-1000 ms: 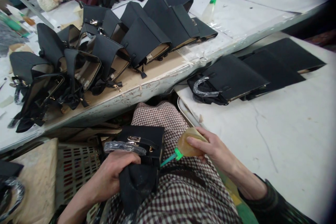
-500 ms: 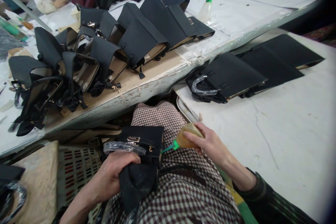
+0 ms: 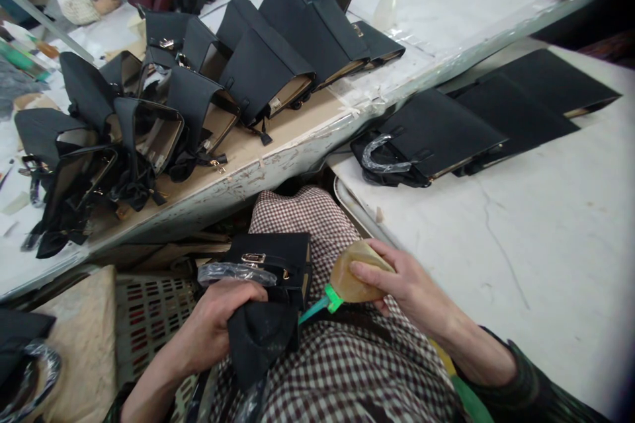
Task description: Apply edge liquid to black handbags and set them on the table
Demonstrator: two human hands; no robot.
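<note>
My left grip (image 3: pixel 218 320) is clenching the black bag (image 3: pixel 278 250) over my lap (image 3: pixel 305 211), at six o'clock, apparently to steady it. My right grip (image 3: pixel 401 281) is clasping a tilted squeeze bottle (image 3: pixel 352 271), so its nozzle (image 3: pixel 314 308) is pointing at the bag's four-o'clock edge.

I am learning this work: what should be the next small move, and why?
Probably the right hand should move the bottle so its nozzle follows the side edge of the bag: the tip is at or near that edge, and the left hand grips the bag.
</note>
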